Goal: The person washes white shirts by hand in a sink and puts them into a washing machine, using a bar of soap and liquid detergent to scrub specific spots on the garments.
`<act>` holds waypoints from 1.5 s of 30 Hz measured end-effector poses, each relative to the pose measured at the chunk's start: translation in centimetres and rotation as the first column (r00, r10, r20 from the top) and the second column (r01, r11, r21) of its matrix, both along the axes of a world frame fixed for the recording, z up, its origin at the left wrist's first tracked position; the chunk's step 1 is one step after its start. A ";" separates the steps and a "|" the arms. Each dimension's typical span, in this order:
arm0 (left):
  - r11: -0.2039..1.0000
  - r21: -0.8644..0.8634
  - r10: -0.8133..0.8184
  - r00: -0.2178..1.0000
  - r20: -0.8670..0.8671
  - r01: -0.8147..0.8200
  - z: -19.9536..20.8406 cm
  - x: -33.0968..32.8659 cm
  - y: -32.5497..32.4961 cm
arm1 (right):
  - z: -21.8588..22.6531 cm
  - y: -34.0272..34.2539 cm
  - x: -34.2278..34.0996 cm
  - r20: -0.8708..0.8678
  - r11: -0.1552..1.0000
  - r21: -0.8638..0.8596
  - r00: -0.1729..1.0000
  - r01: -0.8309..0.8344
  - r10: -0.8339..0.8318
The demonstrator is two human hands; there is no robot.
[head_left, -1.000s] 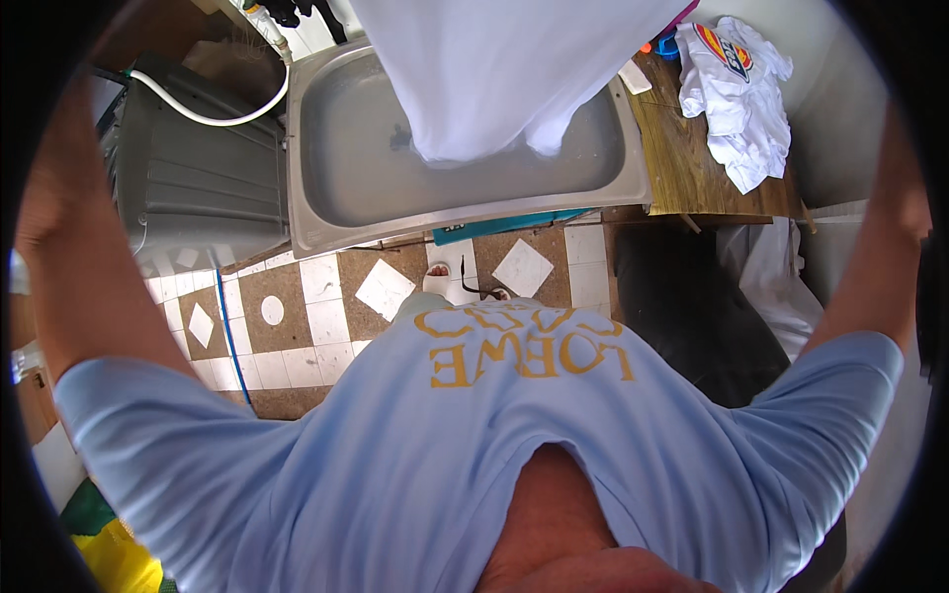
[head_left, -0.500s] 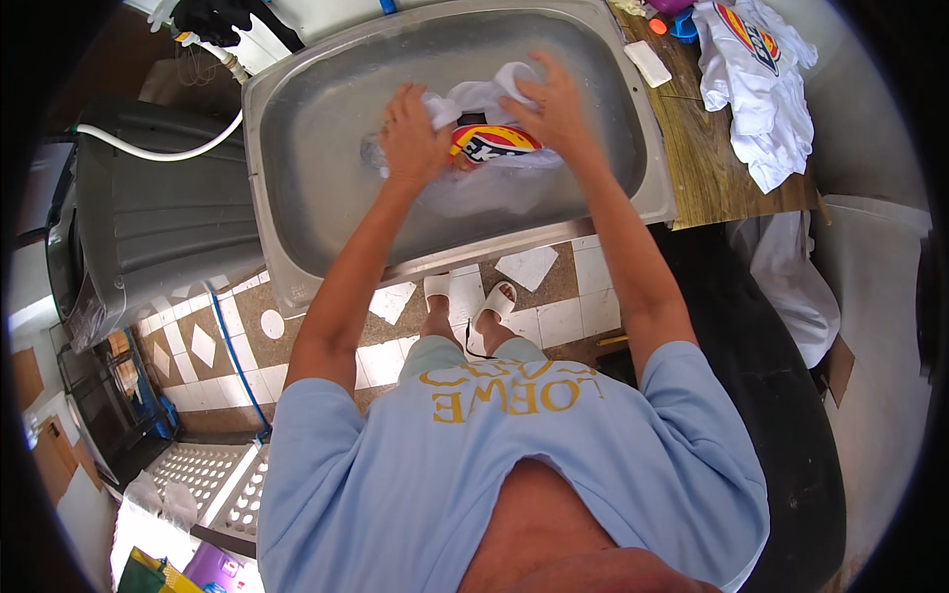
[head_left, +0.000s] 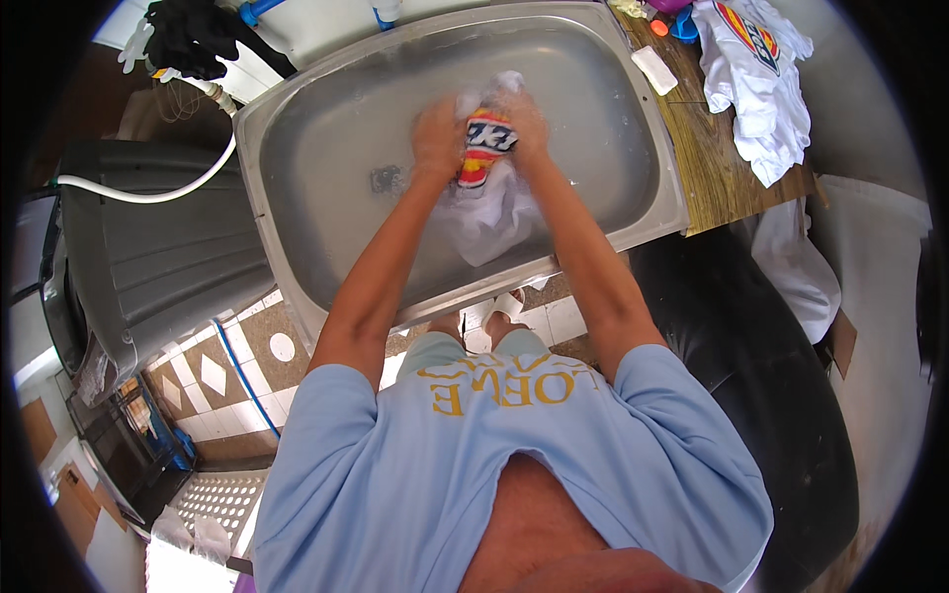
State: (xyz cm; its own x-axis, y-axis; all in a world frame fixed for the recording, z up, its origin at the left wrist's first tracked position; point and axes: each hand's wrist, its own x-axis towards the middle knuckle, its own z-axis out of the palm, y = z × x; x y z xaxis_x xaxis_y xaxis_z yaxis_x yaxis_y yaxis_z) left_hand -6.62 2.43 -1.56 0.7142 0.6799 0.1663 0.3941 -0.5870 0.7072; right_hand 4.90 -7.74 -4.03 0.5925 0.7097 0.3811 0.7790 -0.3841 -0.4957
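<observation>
While the wet cloth (head_left: 487, 219) lies amid the sink (head_left: 670, 188), loose end toward its near edge, left hand (head_left: 438, 138) and right hand (head_left: 526, 127) clamp its bunched sides — soft stuff, probably heavy and slippery, best held by thick folds. Beyond, a shirt (head_left: 769, 114) lies along the right edge of the desk (head_left: 707, 178).

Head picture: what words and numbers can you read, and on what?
I won't copy words, but they're on:
Pale-blue fabric T-shirt: gold capitals, upside down.
Wet white cloth: white letters on dark, crumpled, partly unreadable.
Crumpled white garment: letters on a red, yellow, dark emblem.
</observation>
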 end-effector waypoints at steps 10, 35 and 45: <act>0.974 0.210 -0.122 0.979 0.163 0.087 6.4 4.7 -3.6 | -2.6 -0.7 2.2 -0.787 0.776 0.399 -0.252 0.489 0.564; 0.990 0.003 -0.141 0.983 0.118 0.142 -1.3 -2.7 5.8 | 4.8 -6.0 -4.4 -0.918 0.790 0.380 0.094 0.481 0.384; 0.914 -0.385 -0.007 0.954 0.299 0.127 2.2 -3.5 2.9 | 3.9 -1.1 -3.3 -0.741 0.604 0.281 -0.231 0.746 0.630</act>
